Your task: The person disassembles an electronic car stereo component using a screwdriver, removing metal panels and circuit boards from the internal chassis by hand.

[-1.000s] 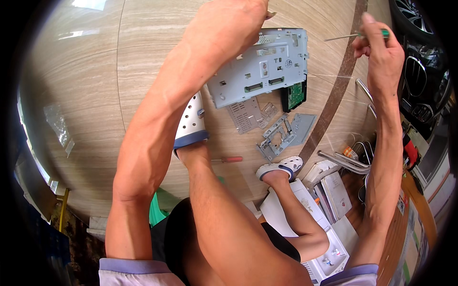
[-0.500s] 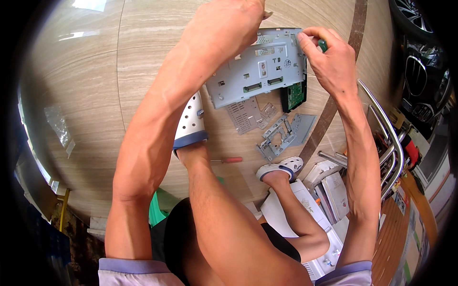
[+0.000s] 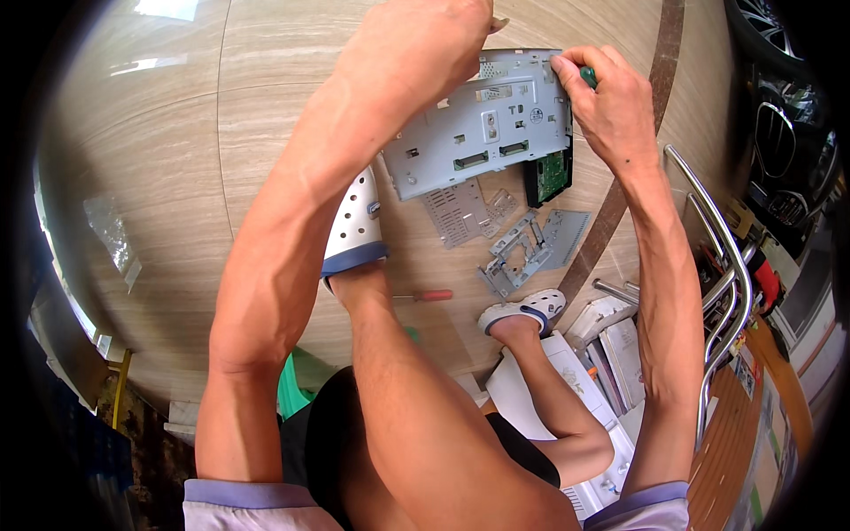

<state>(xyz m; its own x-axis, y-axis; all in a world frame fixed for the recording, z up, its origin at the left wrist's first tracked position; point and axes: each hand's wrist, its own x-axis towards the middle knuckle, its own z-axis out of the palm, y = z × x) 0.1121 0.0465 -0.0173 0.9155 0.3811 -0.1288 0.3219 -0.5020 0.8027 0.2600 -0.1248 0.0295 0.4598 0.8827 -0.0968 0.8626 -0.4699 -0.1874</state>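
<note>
A grey sheet-metal panel (image 3: 509,111) with slots and cut-outs is at the far middle. At its upper right corner, my right hand (image 3: 613,96) is closed on a green-handled tool (image 3: 588,77), likely a screwdriver; its shaft is hidden. My left hand (image 3: 434,40) lies over the panel's upper left side, its back toward me and most fingers out of sight, so its grip cannot be made out. Beneath the panel's lower right edge shows a black-framed part with a green circuit board (image 3: 554,174).
Nearer on the tiled floor lie a perforated metal plate (image 3: 456,212), a grey bracket (image 3: 513,257) and a red-handled screwdriver (image 3: 434,295). My clogs (image 3: 354,221) stand left and right of these. A chrome tube rack (image 3: 722,234) and stacked books (image 3: 620,363) are at right.
My right hand has shifted slightly left and turned a little, and the green handle has moved with it. My left hand stays at the panel's upper left side.
</note>
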